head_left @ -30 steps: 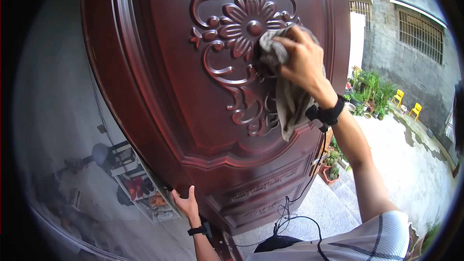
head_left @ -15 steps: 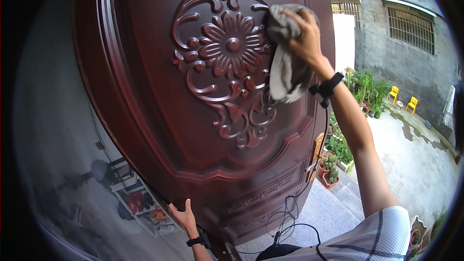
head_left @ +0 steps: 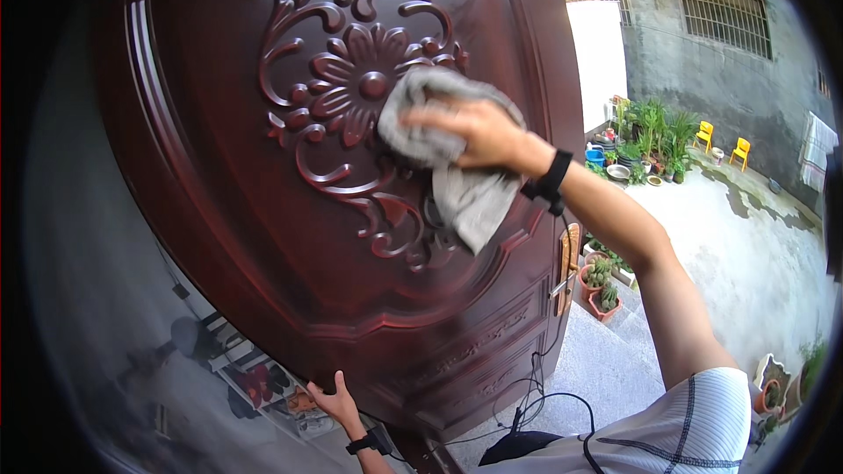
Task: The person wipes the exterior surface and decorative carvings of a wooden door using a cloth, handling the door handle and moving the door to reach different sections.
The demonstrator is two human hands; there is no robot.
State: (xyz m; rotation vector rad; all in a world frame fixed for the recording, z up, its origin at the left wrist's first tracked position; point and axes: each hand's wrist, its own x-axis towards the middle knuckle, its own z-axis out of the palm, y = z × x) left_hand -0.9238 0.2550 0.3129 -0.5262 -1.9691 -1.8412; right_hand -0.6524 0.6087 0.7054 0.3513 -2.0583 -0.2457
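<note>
A dark red-brown carved door (head_left: pixel 237 237) fills the middle of the view, with a raised flower (head_left: pixel 372 84) and curling scrolls on its panel. My right hand (head_left: pixel 479 130) presses a grey cloth (head_left: pixel 426 92) against the carving, just right of the flower; the cloth's loose end hangs below the hand. Motion blurs the fingers and the cloth a little. Low down, at the door's left edge, my left hand (head_left: pixel 335 404) has its thumb and fingers spread and holds nothing. Both wrists wear black straps.
A door handle (head_left: pixel 562 283) sits on the right edge. Black cables (head_left: pixel 531 386) dangle near my body. Potted cacti (head_left: pixel 604 297) stand by the steps (head_left: pixel 606 360). A shoe rack (head_left: pixel 255 377) is at lower left. Beyond lie plants (head_left: pixel 659 136) and yellow chairs (head_left: pixel 704 135).
My right hand has wiped the cloth left and down, from the panel's right side onto the carving beside the flower. The left hand has stayed low at the edge. The view has shifted slightly.
</note>
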